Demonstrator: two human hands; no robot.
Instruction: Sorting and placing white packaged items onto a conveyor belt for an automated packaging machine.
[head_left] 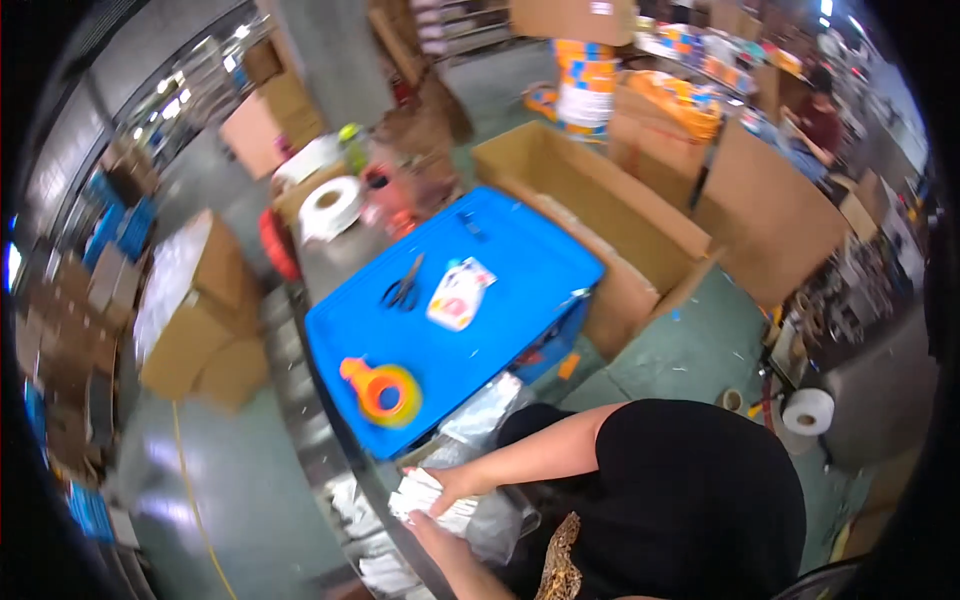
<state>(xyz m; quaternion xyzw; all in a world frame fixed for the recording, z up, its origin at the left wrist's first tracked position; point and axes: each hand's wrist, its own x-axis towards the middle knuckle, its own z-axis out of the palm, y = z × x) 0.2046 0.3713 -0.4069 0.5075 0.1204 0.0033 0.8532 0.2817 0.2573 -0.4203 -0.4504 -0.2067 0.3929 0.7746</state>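
Observation:
My right hand (pixel 455 487) is closed around a bundle of narrow white pieces (pixel 415 494), low in the middle of the view. From below, my left hand (pixel 437 537) grips the same bundle. I cannot make out what the pieces are. A clear plastic bag (pixel 492 538) lies beside and partly under my hands; another sheet of clear plastic (pixel 487 412) hangs at the edge of a blue tub lid (pixel 530 240). On that lid rest black scissors (pixel 403 290), a white printed card with coloured shapes (pixel 460 296) and an orange-yellow tape dispenser (pixel 388 396).
A long open carton (pixel 590 195) stands behind the lid. White rolls lie at the upper left (pixel 330 208) and right (pixel 808 411). Another carton (pixel 205 310) sits across a metal rail (pixel 300 385). White pieces (pixel 385 565) lie along the rail. A person (pixel 815 130) sits far right.

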